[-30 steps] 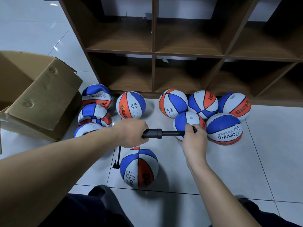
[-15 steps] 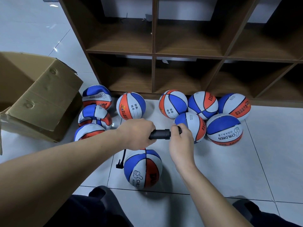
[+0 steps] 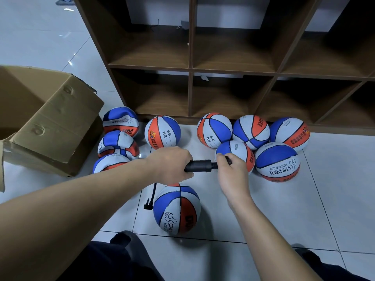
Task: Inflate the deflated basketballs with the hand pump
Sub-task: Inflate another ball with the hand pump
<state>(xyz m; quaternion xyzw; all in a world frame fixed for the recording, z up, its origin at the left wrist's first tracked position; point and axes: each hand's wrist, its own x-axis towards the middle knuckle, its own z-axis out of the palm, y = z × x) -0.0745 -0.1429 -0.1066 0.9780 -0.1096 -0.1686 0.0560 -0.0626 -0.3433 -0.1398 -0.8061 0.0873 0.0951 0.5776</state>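
Note:
A black hand pump (image 3: 199,166) lies level above the floor between my hands. My left hand (image 3: 170,164) grips its barrel, and my right hand (image 3: 231,169) grips the handle close against the barrel. A thin black hose (image 3: 151,196) hangs from the pump down beside a blue, white and orange basketball (image 3: 176,208) on the tile just below my hands. Three dented, deflated balls (image 3: 118,144) lie stacked at the left. Several rounder balls (image 3: 251,131) sit in a cluster along the foot of the shelf.
An open cardboard box (image 3: 46,120) stands at the left. A brown wooden cubby shelf (image 3: 190,69) rises behind the balls. White tiled floor (image 3: 334,199) lies at the right. My dark-trousered knees (image 3: 121,258) show at the bottom edge.
My right hand has pushed the pump handle in toward the barrel, so the exposed rod has disappeared. My left hand and the ball below have barely shifted.

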